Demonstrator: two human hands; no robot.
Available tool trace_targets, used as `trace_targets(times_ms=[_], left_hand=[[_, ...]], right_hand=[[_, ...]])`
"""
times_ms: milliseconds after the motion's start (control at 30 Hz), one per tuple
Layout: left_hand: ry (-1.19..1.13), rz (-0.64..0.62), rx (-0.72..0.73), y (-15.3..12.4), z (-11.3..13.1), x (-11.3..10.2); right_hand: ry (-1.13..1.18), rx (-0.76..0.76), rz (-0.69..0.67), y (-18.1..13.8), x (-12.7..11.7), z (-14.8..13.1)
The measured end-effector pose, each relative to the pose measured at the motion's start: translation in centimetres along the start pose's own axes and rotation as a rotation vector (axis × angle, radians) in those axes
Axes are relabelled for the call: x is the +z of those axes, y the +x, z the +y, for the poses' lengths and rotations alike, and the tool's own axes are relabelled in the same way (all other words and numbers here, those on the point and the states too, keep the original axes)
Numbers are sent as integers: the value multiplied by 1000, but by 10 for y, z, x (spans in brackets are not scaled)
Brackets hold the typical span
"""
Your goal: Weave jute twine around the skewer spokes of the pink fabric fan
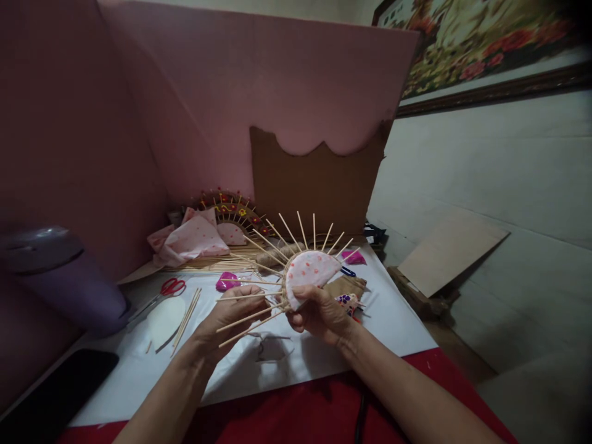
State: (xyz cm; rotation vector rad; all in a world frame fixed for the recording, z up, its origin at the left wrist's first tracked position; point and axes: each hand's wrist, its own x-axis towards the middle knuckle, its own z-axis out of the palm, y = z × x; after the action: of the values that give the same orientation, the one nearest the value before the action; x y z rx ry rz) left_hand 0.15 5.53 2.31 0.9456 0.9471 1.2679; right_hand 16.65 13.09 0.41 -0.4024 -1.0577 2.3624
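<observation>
A half-round piece (311, 271), covered in white cloth with pinkish-red dots, is held up above the table, with several thin wooden sticks (252, 298) fanning out from its curved, twine-wrapped edge. My right hand (319, 311) is closed on its lower part, thumb across the cloth face. At the lower left sticks, my left hand (238, 311) has its fingers bent in near the edge. The sticks pass in front of that hand, and what its fingertips pinch is hidden. A similar finished-looking fan (235, 213) with red and yellow decorations stands at the back.
Red-handled scissors (172, 287), a white oval piece (167, 320) and loose sticks (187, 317) lie left. Dotted cloth (197, 237), a twine roll (277, 254) and a magenta packet (227, 282) lie behind. A purple bottle (69, 283) and black phone-like slab (60, 394) are far left. Brown cardboard (314, 185) stands behind.
</observation>
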Motion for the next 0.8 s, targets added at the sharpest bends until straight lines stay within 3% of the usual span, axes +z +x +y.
trace_targets(times_ms=[133,300,533,800], left_hand=[[-92,-52,13,2,-2,-1],[7,-41,34,6,-9,-2],[88,72,74,10,-15,-1],[80,103,52,8,-8,5]], right_hand=[[3,3,-8,0,0,2],[13,47,-36,0,1,5],[24,76,-30,0,2,7],[-1,35,-27,0,3,7]])
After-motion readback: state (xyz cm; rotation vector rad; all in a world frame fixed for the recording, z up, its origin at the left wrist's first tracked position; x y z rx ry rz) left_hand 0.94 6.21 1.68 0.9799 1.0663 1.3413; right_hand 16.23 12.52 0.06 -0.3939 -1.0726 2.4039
